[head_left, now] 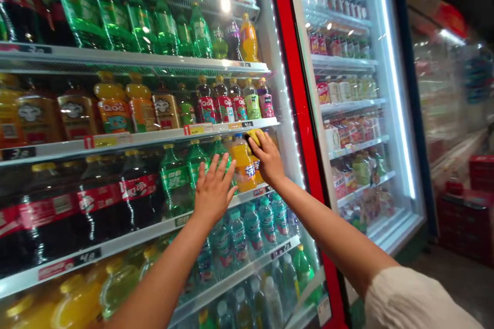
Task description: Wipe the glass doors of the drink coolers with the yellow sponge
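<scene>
My right hand (269,158) is closed on a yellow and black cloth or sponge (255,139), pressed against the glass door of a drinks cooler, just below a shelf edge (216,129). To its left, my left hand (214,187) lies with fingers spread on the glass and holds nothing. Through the glass, an orange drink bottle (243,159) shows between the hands, and green bottles (175,177) stand behind and left of my left hand.
The red door frame (299,103) runs down right of my right hand, over my forearm's side. Beyond it stands a second lit cooler (347,64) with stocked shelves. Dark red boxes (463,226) sit on the floor at the far right. Large cola bottles (92,195) fill a shelf at left.
</scene>
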Motion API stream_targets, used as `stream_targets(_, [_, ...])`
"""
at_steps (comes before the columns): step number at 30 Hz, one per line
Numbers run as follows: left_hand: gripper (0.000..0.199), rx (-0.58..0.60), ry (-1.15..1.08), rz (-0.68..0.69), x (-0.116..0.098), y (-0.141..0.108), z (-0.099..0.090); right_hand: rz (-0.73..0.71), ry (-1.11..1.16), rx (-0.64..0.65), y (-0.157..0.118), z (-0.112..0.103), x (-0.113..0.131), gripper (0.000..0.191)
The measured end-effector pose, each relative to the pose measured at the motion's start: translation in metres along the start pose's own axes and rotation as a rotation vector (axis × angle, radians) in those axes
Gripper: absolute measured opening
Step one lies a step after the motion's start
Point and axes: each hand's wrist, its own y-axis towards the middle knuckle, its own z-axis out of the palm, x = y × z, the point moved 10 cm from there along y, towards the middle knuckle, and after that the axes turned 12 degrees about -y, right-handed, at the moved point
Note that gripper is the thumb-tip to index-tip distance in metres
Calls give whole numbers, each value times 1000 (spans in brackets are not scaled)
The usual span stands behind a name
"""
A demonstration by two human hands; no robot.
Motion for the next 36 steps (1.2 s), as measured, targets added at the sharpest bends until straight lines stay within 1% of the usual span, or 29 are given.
stream_targets(1, [83, 4, -1, 6, -3, 4, 2, -7, -4, 12, 13, -1, -8, 67])
stream_targets(2, [83, 4, -1, 7, -5, 7, 3, 7, -10, 17, 26, -3, -20, 68])
stream_targets(4, [82, -3, 2, 3, -6, 11, 4, 75, -24, 14, 40, -8, -53, 72])
stream_targets(5, [82, -5, 4, 0, -6, 12, 4, 117, -27, 5, 39, -10, -70, 76])
stream_targets(6, [81, -4, 6, -4, -6, 12, 4, 156, -26, -8, 33, -11, -83, 80])
stream_targets(8, [79, 3, 13, -14, -6, 11, 4, 222, -16, -40, 8, -11, -99, 87])
stream_targets(10, [76, 4, 26, -27, -6, 11, 4, 240, 4, -56, -15, -7, -98, 89])
stream_targets(11, [74, 5, 32, -28, -6, 11, 4, 219, 19, -52, -21, -4, -93, 87])
stream_targets(12, [72, 6, 39, -29, -7, 11, 4, 183, 36, -43, -20, -1, -87, 83])
stream_targets(14, [70, 8, 47, -28, -7, 12, 4, 104, 68, -21, -4, 2, -79, 74])
stream_targets(15, [69, 11, 50, -28, -7, 13, 4, 81, 77, -14, 9, 2, -80, 71])
stream_targets(17, [65, 15, 59, -32, -7, 13, 3, 76, 79, -11, 32, -3, -91, 70])
stream_targets(18, [63, 18, 63, -34, -7, 13, 3, 88, 75, -13, 37, -5, -98, 71])
stream_targets(19, [62, 20, 67, -35, -8, 13, 3, 110, 70, -18, 37, -7, -106, 74])
stream_targets(20, [61, 18, 71, -39, -8, 13, 2, 141, 66, -25, 32, -9, -113, 78])
stream_targets(22, [60, 10, 73, -53, -10, 12, 1, 210, 70, -40, 8, -9, -120, 85])
stream_targets(24, [62, 7, 62, -61, -14, 12, 2, 237, 91, -40, -16, -5, -119, 91])
stream_targets(25, [65, 13, 53, -55, -17, 13, 4, 226, 105, -32, -21, -2, -116, 92])
stream_targets(26, [67, 22, 42, -44, -20, 15, 7, 209, 119, -23, -21, 1, -113, 92])
stream_targets(27, [70, 29, 33, -30, -23, 18, 9, 197, 130, -17, -15, 3, -112, 92])
stream_targets(30, [74, 29, 23, -10, -30, 29, 14, 242, 133, -33, 21, 1, -124, 89])
stream_targets(32, [75, 17, 20, -12, -33, 36, 15, 279, 118, -45, 37, -3, -133, 88])
stream_targets(34, [75, 13, 18, -16, -35, 41, 16, 258, 100, -37, 35, -5, -135, 87])
stream_targets(36, [74, 18, 24, -22, -35, 43, 16, 187, 84, -12, 19, -4, -131, 85])
